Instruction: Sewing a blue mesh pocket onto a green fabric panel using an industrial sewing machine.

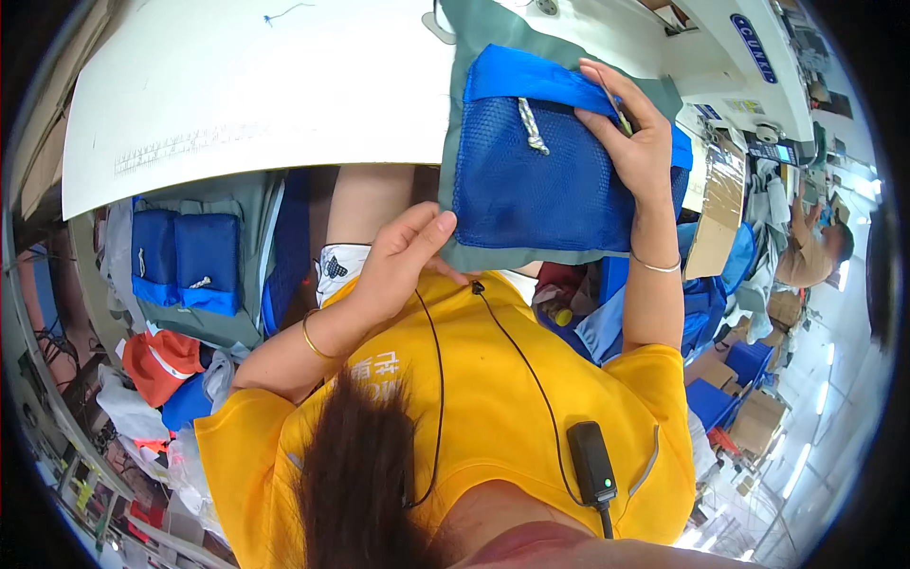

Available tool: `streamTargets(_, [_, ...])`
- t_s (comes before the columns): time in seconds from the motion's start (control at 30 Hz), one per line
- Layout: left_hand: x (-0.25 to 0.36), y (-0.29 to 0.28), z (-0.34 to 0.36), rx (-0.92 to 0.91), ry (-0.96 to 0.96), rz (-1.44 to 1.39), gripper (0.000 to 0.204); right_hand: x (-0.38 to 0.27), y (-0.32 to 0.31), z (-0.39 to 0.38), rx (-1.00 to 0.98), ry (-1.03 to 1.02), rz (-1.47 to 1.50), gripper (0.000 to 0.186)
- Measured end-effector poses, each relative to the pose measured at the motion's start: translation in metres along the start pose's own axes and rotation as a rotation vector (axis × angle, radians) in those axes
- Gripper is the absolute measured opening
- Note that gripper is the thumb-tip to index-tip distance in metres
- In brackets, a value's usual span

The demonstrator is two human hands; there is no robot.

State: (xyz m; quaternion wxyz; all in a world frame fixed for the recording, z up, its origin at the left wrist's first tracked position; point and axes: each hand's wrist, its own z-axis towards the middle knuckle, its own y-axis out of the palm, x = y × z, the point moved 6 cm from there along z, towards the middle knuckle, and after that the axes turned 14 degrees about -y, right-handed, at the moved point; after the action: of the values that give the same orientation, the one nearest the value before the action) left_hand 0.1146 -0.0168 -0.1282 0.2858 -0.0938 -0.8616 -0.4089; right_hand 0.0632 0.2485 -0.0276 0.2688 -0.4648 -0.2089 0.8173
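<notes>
A grey-green fabric panel (453,123) hangs over the front edge of the white worktable. Sewn onto it is a blue mesh pocket (531,190) with a brighter blue top band, from which a white patterned cord loop (532,128) dangles. My left hand (408,251) pinches the panel's lower left edge between thumb and fingers. Over the pocket's upper right, my right hand (637,137) is closed around small thread snips (616,106), only partly visible. Its fingertips rest against the blue band. Part of a second blue pocket shows beyond the right wrist.
The white table (256,104) has ruler marks and a loose thread (289,12). A sewing machine (749,47) stands at far right, with a cardboard box (718,204) nearby. Another pocketed panel (194,251) hangs at left above orange cloth (161,368). A person (813,251) sits at far right.
</notes>
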Motion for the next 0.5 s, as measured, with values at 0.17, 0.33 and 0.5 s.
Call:
streamTargets(0.17, [0.010,0.006,0.003,0.072,0.008,0.096,0.017,-0.019,-0.011,-0.001,0.068,-0.030,-0.049,0.035])
streamTargets(0.33, [0.007,-0.005,0.000,0.173,0.049,0.182,0.020,-0.025,-0.039,-0.023,0.340,0.065,-0.170,0.016])
streamTargets(0.5, [0.007,-0.014,-0.004,0.085,0.136,0.030,0.044,-0.016,-0.090,-0.082,0.764,0.197,-0.253,0.020])
